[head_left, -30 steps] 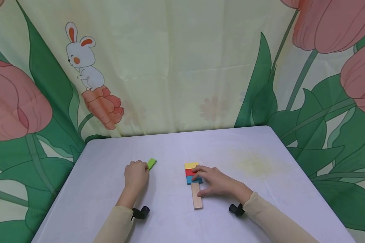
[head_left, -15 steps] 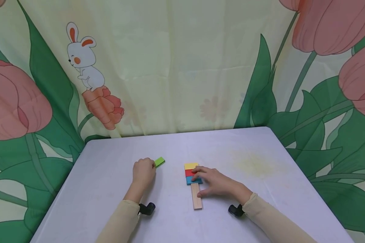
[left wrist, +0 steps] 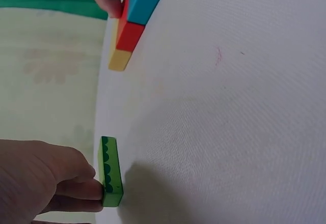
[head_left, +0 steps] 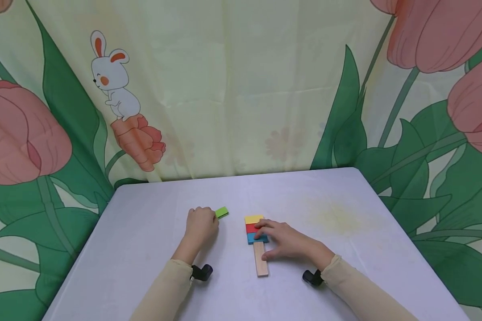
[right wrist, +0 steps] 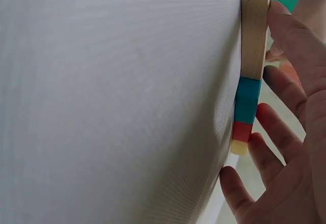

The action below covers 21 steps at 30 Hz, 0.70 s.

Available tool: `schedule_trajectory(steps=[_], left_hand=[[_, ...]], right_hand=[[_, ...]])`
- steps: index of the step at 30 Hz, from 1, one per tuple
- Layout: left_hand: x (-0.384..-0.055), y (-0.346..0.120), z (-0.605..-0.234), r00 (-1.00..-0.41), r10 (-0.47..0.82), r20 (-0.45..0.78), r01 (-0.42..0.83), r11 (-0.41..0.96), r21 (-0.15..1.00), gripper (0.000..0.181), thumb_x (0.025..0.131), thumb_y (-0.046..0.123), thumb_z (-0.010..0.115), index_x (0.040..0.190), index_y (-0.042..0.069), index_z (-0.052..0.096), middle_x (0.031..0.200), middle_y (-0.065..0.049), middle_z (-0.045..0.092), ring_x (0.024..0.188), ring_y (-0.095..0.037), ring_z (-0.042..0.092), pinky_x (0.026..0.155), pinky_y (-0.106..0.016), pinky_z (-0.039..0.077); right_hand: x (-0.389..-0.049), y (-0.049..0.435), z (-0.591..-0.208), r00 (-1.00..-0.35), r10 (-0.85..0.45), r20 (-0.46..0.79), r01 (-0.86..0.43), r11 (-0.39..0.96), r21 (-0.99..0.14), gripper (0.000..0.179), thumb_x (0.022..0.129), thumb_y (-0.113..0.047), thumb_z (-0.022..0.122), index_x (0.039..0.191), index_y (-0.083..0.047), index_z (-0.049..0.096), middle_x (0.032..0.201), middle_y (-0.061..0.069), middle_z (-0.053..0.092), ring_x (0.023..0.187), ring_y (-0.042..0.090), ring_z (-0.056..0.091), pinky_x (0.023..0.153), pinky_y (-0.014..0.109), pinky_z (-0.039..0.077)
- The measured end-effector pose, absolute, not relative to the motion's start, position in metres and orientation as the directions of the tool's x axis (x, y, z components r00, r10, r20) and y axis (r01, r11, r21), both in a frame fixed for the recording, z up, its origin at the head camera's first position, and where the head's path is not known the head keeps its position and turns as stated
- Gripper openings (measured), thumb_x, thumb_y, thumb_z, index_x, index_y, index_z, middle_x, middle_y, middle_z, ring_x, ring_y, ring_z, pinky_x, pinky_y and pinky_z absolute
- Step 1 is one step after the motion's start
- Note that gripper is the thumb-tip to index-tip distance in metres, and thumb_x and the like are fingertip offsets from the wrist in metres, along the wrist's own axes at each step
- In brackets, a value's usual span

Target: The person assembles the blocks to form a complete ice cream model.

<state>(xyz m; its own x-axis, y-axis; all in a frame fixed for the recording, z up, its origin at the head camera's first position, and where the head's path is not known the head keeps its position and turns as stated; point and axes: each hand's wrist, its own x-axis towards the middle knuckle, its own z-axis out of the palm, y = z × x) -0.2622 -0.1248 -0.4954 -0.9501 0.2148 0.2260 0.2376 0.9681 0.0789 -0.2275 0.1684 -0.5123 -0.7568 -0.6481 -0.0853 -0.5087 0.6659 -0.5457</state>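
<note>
My left hand (head_left: pixel 202 223) pinches a small green block (head_left: pixel 222 212) between thumb and fingers, left of a row of other blocks. Dark green scallops mark the side of that block in the left wrist view. A yellow block (head_left: pixel 253 219), a red block (head_left: pixel 250 228) and a blue block (head_left: pixel 252 239) lie against one another in a line. From the blue one a long bare wooden block (head_left: pixel 261 265) points toward me. My right hand (head_left: pixel 283 243) lies over the row with fingers spread, fingertips on the coloured blocks and thumb at the wooden block's edge.
A white cloth covers the table (head_left: pixel 305 294), with a faint yellowish stain (head_left: pixel 337 218) at the right. Behind the far edge hangs a curtain (head_left: pixel 241 89) printed with tulips and a rabbit. A black wrist camera (head_left: pixel 202 272) sits at my left cuff.
My left hand has slid right with the green block, closer to the row, and the block has turned more sideways. The right hand and the row have stayed put.
</note>
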Motion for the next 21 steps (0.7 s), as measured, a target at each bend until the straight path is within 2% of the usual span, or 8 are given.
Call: schedule_trajectory(steps=[6,9,12,14,21], left_hand=[[-0.262,-0.125,-0.498,-0.947,0.223,0.232,0.251,0.963,0.095,0.034,0.089,0.015,0.070,0.057,0.012,0.058,0.064,-0.003,0.059,0.063,-0.023,0.050,0.064,-0.037,0.042],[-0.265,-0.122,-0.501,-0.945,0.222,0.239,0.255,0.960,0.115,0.023,0.089,0.013,0.071,0.066,0.009,0.070,0.070,-0.005,0.067,0.066,-0.024,0.055,0.064,-0.037,0.043],[-0.267,-0.117,-0.504,-0.946,0.216,0.242,0.254,0.957,0.139,0.010,0.088,0.011,0.073,0.083,0.008,0.081,0.080,-0.005,0.076,0.071,-0.024,0.061,0.065,-0.036,0.045],[-0.268,-0.114,-0.506,-0.945,0.210,0.249,0.252,0.956,0.151,0.010,0.088,0.009,0.074,0.090,0.010,0.084,0.084,-0.003,0.079,0.074,-0.023,0.064,0.066,-0.035,0.046],[-0.271,-0.097,-0.504,-0.925,0.237,0.296,0.278,0.955,0.106,0.010,0.086,0.008,0.077,0.086,0.014,0.085,0.080,0.000,0.079,0.073,-0.022,0.066,0.067,-0.034,0.044]], right_hand=[[-0.228,0.168,-0.512,-0.751,-0.655,-0.080,-0.510,0.653,-0.560,0.049,0.084,-0.050,0.083,0.126,-0.032,0.066,0.156,-0.007,0.044,0.147,0.026,0.040,0.116,0.057,0.040],[-0.228,0.169,-0.513,-0.754,-0.652,-0.086,-0.502,0.655,-0.564,0.050,0.084,-0.051,0.083,0.126,-0.033,0.066,0.157,-0.007,0.044,0.148,0.027,0.039,0.117,0.058,0.039],[-0.229,0.170,-0.514,-0.755,-0.650,-0.084,-0.499,0.654,-0.569,0.049,0.083,-0.051,0.084,0.126,-0.033,0.066,0.157,-0.006,0.044,0.147,0.027,0.040,0.116,0.059,0.040],[-0.229,0.169,-0.514,-0.756,-0.649,-0.086,-0.497,0.654,-0.570,0.049,0.083,-0.051,0.084,0.125,-0.034,0.066,0.156,-0.007,0.044,0.146,0.026,0.041,0.116,0.058,0.041],[-0.227,0.168,-0.513,-0.761,-0.640,-0.104,-0.482,0.665,-0.570,0.050,0.082,-0.053,0.084,0.125,-0.035,0.066,0.156,-0.010,0.043,0.147,0.025,0.040,0.117,0.056,0.040]])
